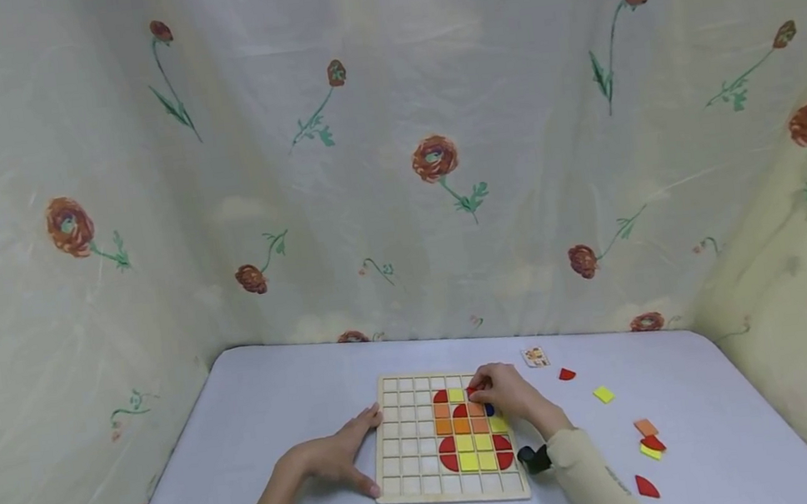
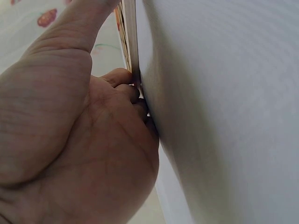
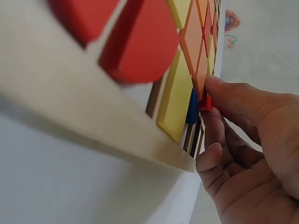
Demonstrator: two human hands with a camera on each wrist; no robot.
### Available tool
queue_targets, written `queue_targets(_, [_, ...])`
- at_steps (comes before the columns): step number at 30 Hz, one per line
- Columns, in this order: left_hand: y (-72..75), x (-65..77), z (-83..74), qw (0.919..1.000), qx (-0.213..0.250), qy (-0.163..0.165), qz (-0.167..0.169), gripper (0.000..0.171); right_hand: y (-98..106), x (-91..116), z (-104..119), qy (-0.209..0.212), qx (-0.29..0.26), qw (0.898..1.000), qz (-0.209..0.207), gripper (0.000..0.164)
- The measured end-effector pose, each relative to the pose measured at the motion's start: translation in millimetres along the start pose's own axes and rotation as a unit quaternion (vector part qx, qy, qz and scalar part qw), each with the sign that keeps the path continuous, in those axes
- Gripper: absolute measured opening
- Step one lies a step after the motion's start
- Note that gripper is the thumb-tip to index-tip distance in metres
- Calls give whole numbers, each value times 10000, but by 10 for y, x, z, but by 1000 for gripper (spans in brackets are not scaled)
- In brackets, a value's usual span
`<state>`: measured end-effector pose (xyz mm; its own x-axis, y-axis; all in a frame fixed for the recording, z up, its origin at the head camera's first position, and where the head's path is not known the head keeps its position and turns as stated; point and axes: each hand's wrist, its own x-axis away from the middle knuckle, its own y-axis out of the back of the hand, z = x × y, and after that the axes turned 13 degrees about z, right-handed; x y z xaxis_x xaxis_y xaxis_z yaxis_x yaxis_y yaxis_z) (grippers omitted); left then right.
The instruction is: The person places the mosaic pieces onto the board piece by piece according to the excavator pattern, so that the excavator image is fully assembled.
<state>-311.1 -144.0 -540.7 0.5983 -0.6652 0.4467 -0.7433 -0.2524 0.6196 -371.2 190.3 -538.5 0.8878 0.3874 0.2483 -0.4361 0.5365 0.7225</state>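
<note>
A wooden grid board [image 1: 411, 470] lies on the table, its right part filled with red, yellow, orange and blue tiles. My left hand [image 1: 334, 456] rests along the board's left side, fingers spread, fingertips at the upper edge and thumb by the lower corner. In the left wrist view the fingers meet the board's edge [image 2: 132, 42]. Over the upper right cells, my right hand [image 1: 507, 395] pinches a red quarter-circle tile [image 3: 205, 101] between thumb and fingers. A blue tile [image 3: 192, 107] and a yellow square tile [image 3: 175, 100] sit close to it.
Right of the board lie loose tiles: a red one [image 1: 566, 374], a yellow one [image 1: 604, 395], an orange one [image 1: 646, 427] and another red one [image 1: 647, 487]. A small picture card [image 1: 535, 357] lies behind the board. Flowered curtains [image 1: 397, 202] surround the white table [image 1: 291, 383].
</note>
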Motion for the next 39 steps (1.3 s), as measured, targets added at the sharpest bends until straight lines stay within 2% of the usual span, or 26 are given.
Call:
queue_targets(12, [-8,-24,10,10000,19,0,22,120,-16,18,49,-35,-61,9999,85,7])
queue_targets(17, [-15,-38,24,10000,17,16,11,121,-9,48,-5,-96,-139,9998,-55,12])
queue_targets(19, [-17,-44,25,10000,14,20,15,122,16,80,-42,-166,-212,9993,-242,15])
queue_targets(24, [-17,-51,21,10000,-45,44,0,123,192,219,-196,-300,-341,9950,-884,21])
queue_targets(28, [-16,-50,29,9999,-98,77,-19,124,383,375,-375,-544,-293,9912,-1173,30])
queue_targets(33, [-9,-43,34,9999,-89,130,-6,126,553,593,-663,-850,-190,9874,-1323,38])
queue_targets(39, [-13,-57,42,9999,-47,113,1,127,649,857,-963,-1269,25,9824,-1368,49])
